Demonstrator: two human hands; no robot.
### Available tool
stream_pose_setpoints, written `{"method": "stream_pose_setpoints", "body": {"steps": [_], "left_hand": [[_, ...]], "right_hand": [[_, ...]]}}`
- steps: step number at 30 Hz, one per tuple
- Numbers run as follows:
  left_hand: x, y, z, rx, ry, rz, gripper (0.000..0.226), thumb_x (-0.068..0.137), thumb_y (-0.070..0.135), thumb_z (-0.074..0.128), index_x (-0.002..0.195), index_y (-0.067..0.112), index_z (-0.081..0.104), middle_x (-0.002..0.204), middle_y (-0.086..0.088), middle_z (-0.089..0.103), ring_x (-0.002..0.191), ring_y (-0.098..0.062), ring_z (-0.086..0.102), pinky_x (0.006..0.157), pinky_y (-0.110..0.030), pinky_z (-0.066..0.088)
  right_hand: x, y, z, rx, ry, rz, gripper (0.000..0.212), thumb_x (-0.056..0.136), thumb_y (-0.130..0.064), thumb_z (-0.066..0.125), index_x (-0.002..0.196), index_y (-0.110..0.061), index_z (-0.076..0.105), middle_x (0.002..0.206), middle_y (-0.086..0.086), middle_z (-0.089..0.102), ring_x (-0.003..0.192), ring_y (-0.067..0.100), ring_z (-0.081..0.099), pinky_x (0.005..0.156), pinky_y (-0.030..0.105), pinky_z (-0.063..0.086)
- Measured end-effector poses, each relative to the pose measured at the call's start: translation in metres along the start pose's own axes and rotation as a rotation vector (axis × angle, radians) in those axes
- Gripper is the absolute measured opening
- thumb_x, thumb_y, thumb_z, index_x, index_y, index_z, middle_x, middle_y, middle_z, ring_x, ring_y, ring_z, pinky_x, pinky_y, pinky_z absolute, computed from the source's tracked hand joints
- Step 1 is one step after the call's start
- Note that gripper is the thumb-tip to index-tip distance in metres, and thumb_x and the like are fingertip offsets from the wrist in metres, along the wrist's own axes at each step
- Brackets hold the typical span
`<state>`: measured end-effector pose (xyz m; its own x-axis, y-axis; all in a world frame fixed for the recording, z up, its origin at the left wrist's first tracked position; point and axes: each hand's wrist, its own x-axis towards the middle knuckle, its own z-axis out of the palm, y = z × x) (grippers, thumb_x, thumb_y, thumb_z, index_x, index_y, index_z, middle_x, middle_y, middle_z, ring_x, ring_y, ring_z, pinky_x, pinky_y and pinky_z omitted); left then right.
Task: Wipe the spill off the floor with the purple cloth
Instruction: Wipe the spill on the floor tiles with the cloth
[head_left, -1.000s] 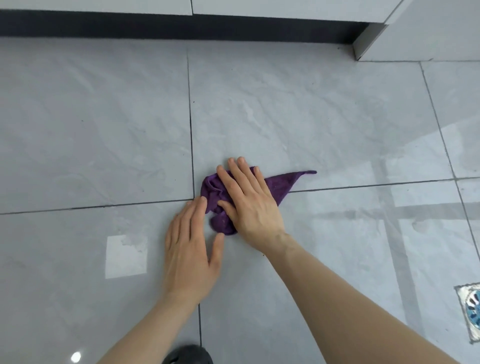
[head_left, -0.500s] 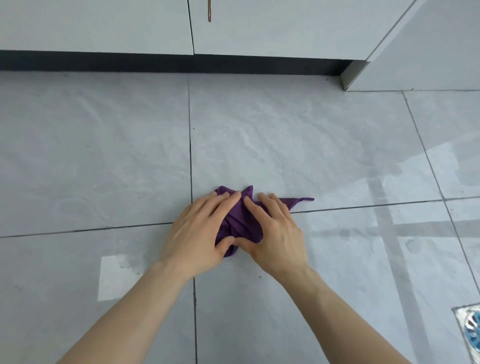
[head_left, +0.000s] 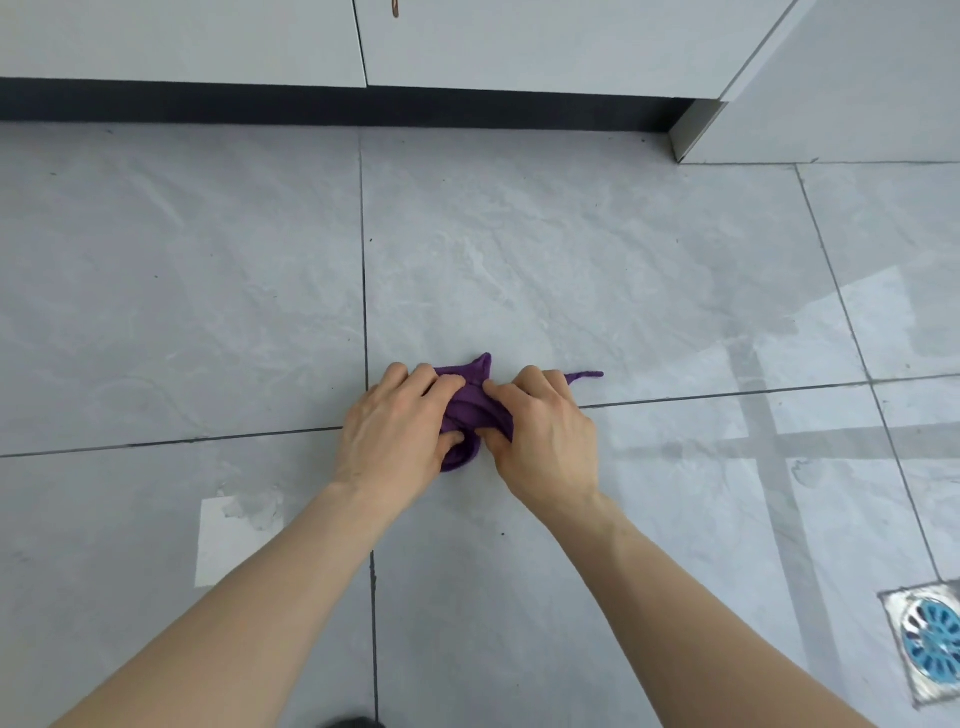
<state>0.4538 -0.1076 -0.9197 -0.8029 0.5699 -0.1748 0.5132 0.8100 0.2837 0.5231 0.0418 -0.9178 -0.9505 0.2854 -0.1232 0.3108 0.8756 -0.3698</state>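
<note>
The purple cloth lies bunched on the grey tiled floor where two grout lines cross. My left hand grips its left side with curled fingers. My right hand grips its right side the same way. One thin corner of the cloth sticks out to the right past my right hand. A faint wet patch shows on the tile near my left forearm. Another damp mark sits to the right.
White cabinets with a dark kick strip run along the far side. A cabinet corner juts out at the far right. A square metal floor drain with a blue insert sits at the near right.
My left hand moved off the bare tile onto the cloth. Both hands curled and gathered the cloth into a tighter bunch; the view tilted up a little.
</note>
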Motion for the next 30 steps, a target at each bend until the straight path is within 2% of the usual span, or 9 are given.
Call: {"method": "stream_pose_setpoints", "body": {"steps": [4, 9, 13, 16, 21, 23, 26, 30], "left_hand": [[-0.002, 0.006, 0.003, 0.001, 0.008, -0.022, 0.039, 0.086, 0.033, 0.071, 0.123, 0.024, 0.062, 0.108, 0.004, 0.061, 0.103, -0.023, 0.055, 0.064, -0.034, 0.044], [-0.006, 0.015, 0.007, 0.025, -0.006, -0.003, 0.029, 0.086, 0.025, 0.067, 0.113, 0.019, 0.061, 0.104, 0.001, 0.06, 0.103, -0.023, 0.056, 0.067, -0.035, 0.047], [-0.011, 0.024, 0.007, 0.038, -0.047, 0.062, 0.026, 0.079, 0.023, 0.072, 0.102, 0.017, 0.063, 0.096, 0.001, 0.062, 0.098, -0.023, 0.059, 0.062, -0.035, 0.046], [-0.023, 0.03, 0.008, 0.047, -0.082, 0.117, 0.032, 0.067, 0.023, 0.081, 0.095, 0.019, 0.067, 0.088, 0.006, 0.064, 0.089, -0.019, 0.064, 0.059, -0.03, 0.048], [-0.038, 0.036, 0.012, -0.017, -0.167, 0.131, 0.029, 0.086, 0.027, 0.064, 0.114, 0.021, 0.059, 0.109, 0.007, 0.06, 0.111, -0.018, 0.055, 0.072, -0.03, 0.044], [-0.042, 0.036, 0.005, 0.006, -0.235, 0.155, 0.027, 0.09, 0.03, 0.059, 0.116, 0.023, 0.054, 0.113, 0.007, 0.058, 0.114, -0.017, 0.05, 0.075, -0.03, 0.041], [-0.05, 0.037, -0.014, 0.032, -0.32, 0.194, 0.025, 0.092, 0.031, 0.059, 0.114, 0.024, 0.053, 0.11, 0.007, 0.058, 0.113, -0.017, 0.05, 0.077, -0.03, 0.04], [-0.061, 0.04, -0.06, 0.074, -0.318, 0.23, 0.023, 0.092, 0.033, 0.059, 0.112, 0.025, 0.051, 0.109, 0.007, 0.057, 0.112, -0.018, 0.05, 0.076, -0.031, 0.04]], "right_hand": [[-0.004, -0.005, 0.003, -0.017, 0.031, -0.001, 0.031, 0.084, -0.014, 0.073, 0.114, -0.021, 0.073, 0.094, -0.001, 0.063, 0.1, 0.024, 0.058, 0.051, 0.03, 0.036], [-0.015, -0.001, 0.0, -0.074, -0.011, -0.02, 0.021, 0.086, -0.015, 0.067, 0.106, -0.02, 0.072, 0.093, -0.002, 0.061, 0.098, 0.023, 0.058, 0.05, 0.031, 0.034], [-0.03, 0.004, -0.004, -0.11, -0.015, -0.04, 0.013, 0.078, -0.01, 0.074, 0.088, -0.016, 0.068, 0.084, -0.002, 0.06, 0.085, 0.022, 0.059, 0.046, 0.03, 0.027], [-0.046, 0.009, -0.006, -0.12, -0.026, -0.08, 0.023, 0.066, -0.003, 0.079, 0.076, -0.015, 0.064, 0.075, -0.002, 0.057, 0.074, 0.021, 0.059, 0.04, 0.028, 0.026], [-0.061, 0.014, -0.02, -0.145, -0.161, -0.122, 0.032, 0.051, -0.006, 0.085, 0.066, -0.018, 0.059, 0.066, -0.005, 0.055, 0.062, 0.018, 0.057, 0.04, 0.025, 0.021], [-0.064, 0.016, -0.027, -0.165, -0.245, -0.137, 0.026, 0.061, -0.012, 0.084, 0.071, -0.018, 0.06, 0.07, -0.005, 0.057, 0.067, 0.018, 0.058, 0.042, 0.027, 0.018], [-0.069, 0.015, -0.038, -0.181, -0.372, -0.155, 0.005, 0.092, -0.018, 0.06, 0.097, -0.017, 0.06, 0.098, 0.0, 0.059, 0.095, 0.023, 0.057, 0.057, 0.034, 0.028], [-0.075, -0.006, -0.079, -0.151, -0.388, -0.133, 0.011, 0.1, -0.025, 0.055, 0.108, -0.018, 0.059, 0.108, 0.001, 0.056, 0.103, 0.024, 0.054, 0.065, 0.035, 0.034]]}}
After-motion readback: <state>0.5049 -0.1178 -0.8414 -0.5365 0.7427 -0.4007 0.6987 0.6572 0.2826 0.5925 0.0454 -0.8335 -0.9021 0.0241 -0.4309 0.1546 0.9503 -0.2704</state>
